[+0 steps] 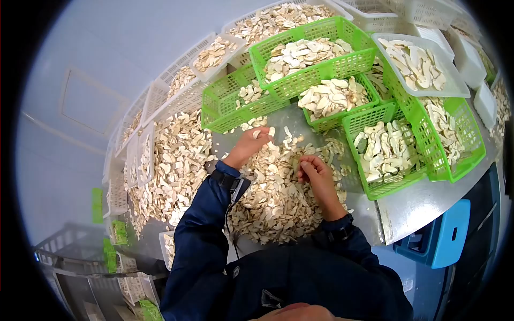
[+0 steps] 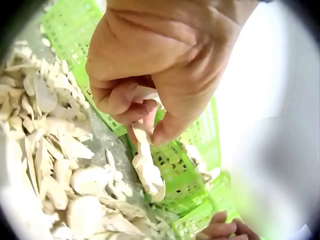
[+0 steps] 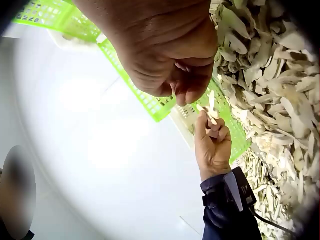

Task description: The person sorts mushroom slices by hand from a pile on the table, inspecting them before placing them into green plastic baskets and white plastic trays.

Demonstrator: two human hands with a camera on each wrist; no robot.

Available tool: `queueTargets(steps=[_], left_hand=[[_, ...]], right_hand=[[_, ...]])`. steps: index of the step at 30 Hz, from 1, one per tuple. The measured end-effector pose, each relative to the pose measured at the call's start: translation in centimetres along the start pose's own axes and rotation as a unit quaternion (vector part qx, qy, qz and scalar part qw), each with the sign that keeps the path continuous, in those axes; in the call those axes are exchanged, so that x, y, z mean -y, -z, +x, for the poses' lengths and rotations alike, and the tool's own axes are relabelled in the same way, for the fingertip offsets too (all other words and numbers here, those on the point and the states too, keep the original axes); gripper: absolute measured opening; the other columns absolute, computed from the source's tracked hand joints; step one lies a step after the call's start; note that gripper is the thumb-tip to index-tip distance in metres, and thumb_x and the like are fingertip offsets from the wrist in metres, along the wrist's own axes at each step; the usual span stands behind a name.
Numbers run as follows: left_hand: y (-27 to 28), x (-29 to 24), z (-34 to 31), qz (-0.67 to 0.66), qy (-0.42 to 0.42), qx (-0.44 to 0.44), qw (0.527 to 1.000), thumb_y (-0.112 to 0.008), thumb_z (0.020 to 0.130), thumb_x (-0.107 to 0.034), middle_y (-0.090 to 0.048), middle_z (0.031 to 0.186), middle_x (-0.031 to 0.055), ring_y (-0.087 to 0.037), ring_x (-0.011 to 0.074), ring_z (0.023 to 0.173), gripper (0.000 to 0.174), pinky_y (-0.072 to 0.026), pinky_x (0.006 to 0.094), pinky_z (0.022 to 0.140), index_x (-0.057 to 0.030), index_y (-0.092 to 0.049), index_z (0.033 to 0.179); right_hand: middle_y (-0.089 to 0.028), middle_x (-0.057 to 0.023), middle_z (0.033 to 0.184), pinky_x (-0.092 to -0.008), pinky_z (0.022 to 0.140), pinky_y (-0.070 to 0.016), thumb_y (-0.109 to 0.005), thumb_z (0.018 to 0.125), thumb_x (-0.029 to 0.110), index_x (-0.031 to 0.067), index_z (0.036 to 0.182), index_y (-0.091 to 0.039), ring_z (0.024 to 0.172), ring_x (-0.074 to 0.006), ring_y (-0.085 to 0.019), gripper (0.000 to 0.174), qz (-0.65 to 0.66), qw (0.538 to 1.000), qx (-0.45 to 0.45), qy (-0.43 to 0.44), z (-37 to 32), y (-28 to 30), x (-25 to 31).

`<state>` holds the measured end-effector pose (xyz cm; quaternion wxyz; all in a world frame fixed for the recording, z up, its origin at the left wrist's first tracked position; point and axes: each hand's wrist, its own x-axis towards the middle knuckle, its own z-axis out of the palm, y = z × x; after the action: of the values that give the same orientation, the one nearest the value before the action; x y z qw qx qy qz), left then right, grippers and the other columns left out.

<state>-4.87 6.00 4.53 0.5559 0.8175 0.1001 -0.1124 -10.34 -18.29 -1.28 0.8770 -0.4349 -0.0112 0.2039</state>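
My left hand (image 1: 251, 145) is raised over the far side of a heap of pale dried mushroom slices (image 1: 273, 198). Its thumb and fingers pinch a long slice (image 2: 146, 167) that hangs down, while another pale piece (image 2: 146, 93) shows inside the curled fingers. My right hand (image 1: 320, 182) is over the right part of the heap, fingers bent inward. In the right wrist view this hand (image 3: 167, 55) hides whatever lies between its fingertips, and I cannot tell whether it holds a slice.
Beyond the heap stand green baskets of slices, one empty-sided basket (image 1: 214, 104) nearest my left hand and another basket (image 1: 369, 188) at right. A white tray (image 1: 458, 85) rests on the baskets. A larger pile (image 1: 179, 155) spreads left. A blue stool (image 1: 455, 235) stands right of the metal table (image 1: 417, 211).
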Motion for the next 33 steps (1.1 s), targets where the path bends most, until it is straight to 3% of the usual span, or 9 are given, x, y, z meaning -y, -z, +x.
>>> queueTargets(steps=[7,10,13,19,22,25,28,31,33], left_hand=[[0.3,2.6,-1.7,-0.286,0.084,0.020,0.954,-0.060,0.092,-0.007,-0.068,0.102,0.0066,-0.051,0.0027,0.068,0.034,-0.0356,0.0165,0.051,-0.0006,-0.051,0.124],[1.2,2.6,-2.2,-0.344,0.070,0.087,0.932,-0.057,0.091,-0.006,-0.067,0.097,0.0034,-0.052,0.0045,0.068,0.028,-0.0368,0.0175,0.052,-0.0043,-0.054,0.119],[0.3,2.0,-3.0,-0.384,0.085,-0.001,0.919,-0.054,0.090,-0.005,-0.064,0.094,0.0015,-0.052,0.0061,0.072,0.022,-0.0417,0.0182,0.056,-0.0074,-0.056,0.111],[0.0,0.8,-3.7,-0.450,0.111,-0.011,0.886,-0.056,0.091,-0.007,-0.061,0.096,0.0010,-0.052,0.0074,0.077,0.012,-0.0488,0.0197,0.069,-0.0112,-0.058,0.102],[0.5,2.0,-4.0,-0.331,0.020,0.040,0.943,-0.061,0.088,-0.012,-0.062,0.098,0.0007,-0.053,0.0095,0.076,0.013,-0.0510,0.0250,0.075,-0.0127,-0.061,0.101],[-0.3,0.0,-5.0,0.001,0.076,0.015,0.997,-0.066,0.084,-0.018,-0.065,0.104,0.0031,-0.060,0.0169,0.077,0.022,-0.0520,0.0329,0.078,-0.0113,-0.063,0.105],[-1.1,2.6,-5.0,0.308,-0.289,0.015,0.906,-0.068,0.086,-0.023,-0.071,0.093,0.0051,-0.066,0.0212,0.081,0.032,-0.0520,0.0324,0.077,-0.0096,-0.062,0.115],[-1.6,2.5,-4.7,0.422,-0.230,0.052,0.876,-0.072,0.084,-0.023,-0.073,0.098,0.0094,-0.069,0.0241,0.085,0.032,-0.0522,0.0341,0.075,-0.0098,-0.066,0.112],[-1.8,2.4,-4.8,0.283,-0.160,-0.007,0.946,-0.068,0.087,-0.021,-0.072,0.094,0.0072,-0.068,0.0211,0.081,0.022,-0.0516,0.0311,0.073,-0.0072,-0.070,0.104]], right_hand=[[-0.065,-0.0063,0.102,-0.0238,0.068,-0.0530,-0.055,0.097,0.013,0.0028,0.116,-0.059,0.088,-0.0139,-0.067,0.022,0.040,0.995,0.022,-0.089,-0.5,-0.6,0.2],[-0.064,-0.0080,0.109,-0.0251,0.074,-0.0552,-0.053,0.097,0.012,0.0015,0.119,-0.056,0.098,-0.0178,-0.067,0.024,0.105,0.988,0.031,-0.105,-0.5,-0.7,0.1],[-0.063,-0.0095,0.111,-0.0268,0.079,-0.0567,-0.050,0.098,0.011,0.0002,0.120,-0.054,0.102,-0.0205,-0.067,0.025,0.150,0.980,0.046,-0.124,-0.4,-0.7,0.0],[-0.064,-0.0103,0.109,-0.0268,0.077,-0.0574,-0.049,0.098,0.013,0.0007,0.121,-0.053,0.099,-0.0216,-0.067,0.026,0.170,0.973,0.059,-0.143,-0.5,-0.5,0.2],[-0.064,-0.0101,0.108,-0.0256,0.072,-0.0569,-0.050,0.098,0.016,0.0016,0.120,-0.054,0.096,-0.0213,-0.068,0.027,0.164,0.972,0.037,-0.163,-0.9,-0.7,1.3],[-0.065,-0.0095,0.107,-0.0244,0.068,-0.0560,-0.051,0.098,0.018,0.0025,0.120,-0.054,0.093,-0.0208,-0.068,0.027,0.160,0.972,0.022,-0.170,-1.0,-0.8,1.7],[-0.065,-0.0093,0.107,-0.0233,0.066,-0.0556,-0.052,0.098,0.019,0.0031,0.119,-0.055,0.092,-0.0202,-0.069,0.027,0.148,0.974,0.015,-0.170,-1.0,-0.9,1.8],[-0.065,-0.0094,0.106,-0.0226,0.065,-0.0556,-0.052,0.098,0.018,0.0036,0.118,-0.055,0.091,-0.0197,-0.069,0.025,0.138,0.976,0.014,-0.167,-1.0,-1.0,1.7],[-0.065,-0.0094,0.105,-0.0224,0.065,-0.0556,-0.052,0.098,0.018,0.0039,0.118,-0.055,0.090,-0.0192,-0.069,0.024,0.138,0.977,0.016,-0.164,-1.0,-0.9,1.6]])
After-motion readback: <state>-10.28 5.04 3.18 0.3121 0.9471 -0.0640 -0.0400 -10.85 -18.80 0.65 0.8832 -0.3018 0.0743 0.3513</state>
